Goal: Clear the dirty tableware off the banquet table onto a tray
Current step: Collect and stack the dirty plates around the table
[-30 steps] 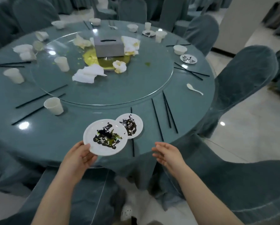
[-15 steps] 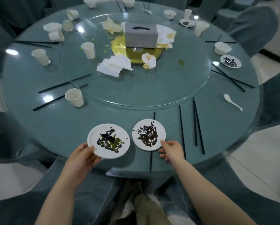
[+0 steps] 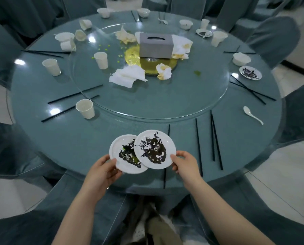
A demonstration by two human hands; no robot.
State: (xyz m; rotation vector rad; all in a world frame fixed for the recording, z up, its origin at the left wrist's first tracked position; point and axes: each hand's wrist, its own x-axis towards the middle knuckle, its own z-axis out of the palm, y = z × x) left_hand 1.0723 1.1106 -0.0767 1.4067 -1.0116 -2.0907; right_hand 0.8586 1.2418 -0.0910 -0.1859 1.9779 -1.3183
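Two hands engaged: left hand (image 3: 101,171) pinches lower plate (image 3: 124,156) rim; right hand (image 3: 183,164) pinches upper plate (image 3: 154,149), overlapping it, over bench (image 3: 59,138) edge. Cup (image 3: 85,108), chopsticks (image 3: 214,137) nearby.

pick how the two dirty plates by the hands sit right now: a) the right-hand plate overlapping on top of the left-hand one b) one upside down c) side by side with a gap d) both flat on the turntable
a: the plate in the right hand, the right plate, lies over the near edge of the left plate held by the left hand.
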